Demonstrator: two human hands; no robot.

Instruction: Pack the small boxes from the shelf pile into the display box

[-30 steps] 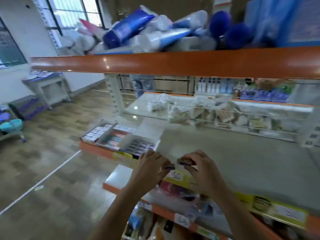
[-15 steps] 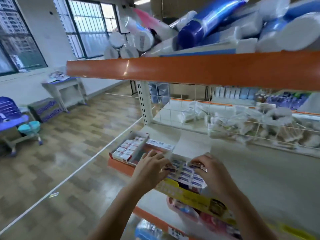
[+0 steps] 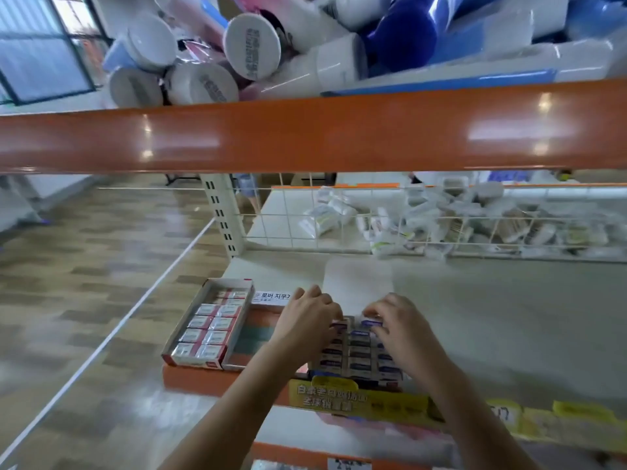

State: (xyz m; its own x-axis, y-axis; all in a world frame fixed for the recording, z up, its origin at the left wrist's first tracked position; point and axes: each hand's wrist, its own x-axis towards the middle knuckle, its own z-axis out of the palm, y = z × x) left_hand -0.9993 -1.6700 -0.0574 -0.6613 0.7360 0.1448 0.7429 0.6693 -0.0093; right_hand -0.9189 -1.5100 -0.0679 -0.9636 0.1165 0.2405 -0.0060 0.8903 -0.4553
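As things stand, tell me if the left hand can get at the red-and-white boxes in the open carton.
Probably yes. The left hand sits just right of the open carton, whose top is open, and nothing lies between them. It now pinches a small purple box, so it would have to release that.

Above you, white-capped tubes [image 3: 252, 45] and a blue tube [image 3: 403, 32] lie heaped behind the orange shelf beam [image 3: 305, 130]. Behind the wire grid [image 3: 373, 218] you see small pale packets [image 3: 325, 215]. To your left lies wood-patterned floor [image 3: 84, 266].
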